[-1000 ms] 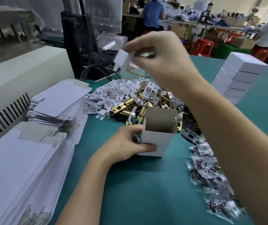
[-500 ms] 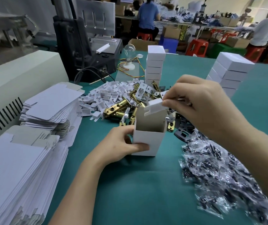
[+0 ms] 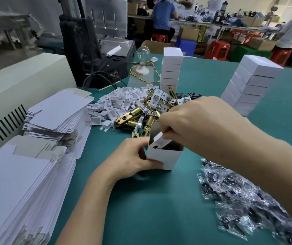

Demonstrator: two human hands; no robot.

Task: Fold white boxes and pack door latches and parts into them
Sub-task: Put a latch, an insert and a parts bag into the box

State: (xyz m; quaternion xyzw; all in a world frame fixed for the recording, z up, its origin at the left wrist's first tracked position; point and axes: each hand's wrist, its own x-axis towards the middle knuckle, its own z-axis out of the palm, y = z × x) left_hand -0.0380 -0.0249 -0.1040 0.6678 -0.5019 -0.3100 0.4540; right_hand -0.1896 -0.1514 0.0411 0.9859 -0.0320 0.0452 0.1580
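Your right hand (image 3: 200,121) hides the far rim of the white box (image 3: 163,159), and the dark contents are hard to make out. The box is matte card, square, upright on the green counter (image 3: 150,200). Your right grip pinches a white card insert (image 3: 160,140) at its mouth. Your left hand (image 3: 129,160) clamps its near corner.

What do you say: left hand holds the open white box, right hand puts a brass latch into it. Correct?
No. The head view shows the right hand putting a white piece, not a brass latch, into the white box; the left hand holds it.
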